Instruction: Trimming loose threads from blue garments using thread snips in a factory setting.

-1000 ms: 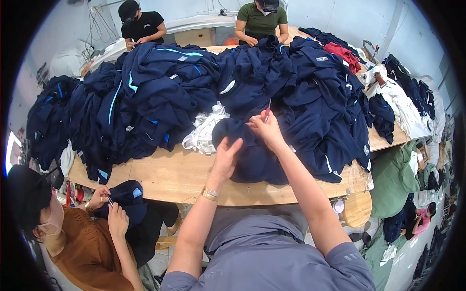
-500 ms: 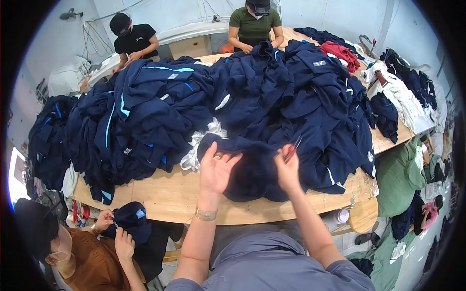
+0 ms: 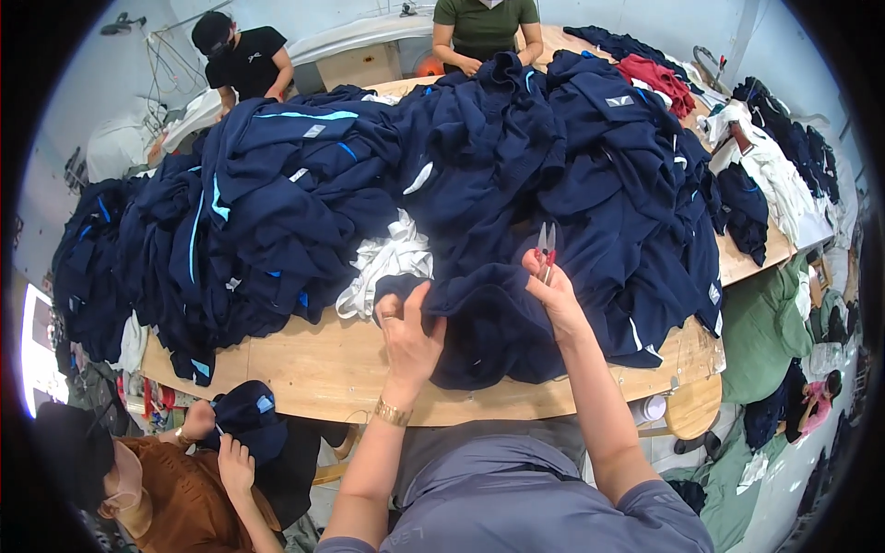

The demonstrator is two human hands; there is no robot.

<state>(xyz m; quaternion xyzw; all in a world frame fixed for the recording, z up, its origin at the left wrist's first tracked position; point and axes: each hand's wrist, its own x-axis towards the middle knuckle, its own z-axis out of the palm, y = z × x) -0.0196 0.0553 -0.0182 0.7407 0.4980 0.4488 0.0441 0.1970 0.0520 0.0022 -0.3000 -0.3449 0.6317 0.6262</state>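
A dark navy garment (image 3: pixel 489 323) lies in front of me on the wooden table (image 3: pixel 304 364). My left hand (image 3: pixel 408 336) grips a fold of its upper left edge. My right hand (image 3: pixel 551 293) holds small red-handled thread snips (image 3: pixel 546 244), blades pointing up, just above the garment's right side. A gold bracelet sits on my left wrist.
Large heaps of navy garments (image 3: pixel 369 175) with light blue trim cover the table behind, with white cloth (image 3: pixel 387 263) between them. A seated person at lower left holds a navy piece (image 3: pixel 244 419). Two people work at the far side. Red and white clothes lie at the right.
Both hands have shifted on the navy garment; the left now pinches its edge and the right has lifted with the snips pointing up.
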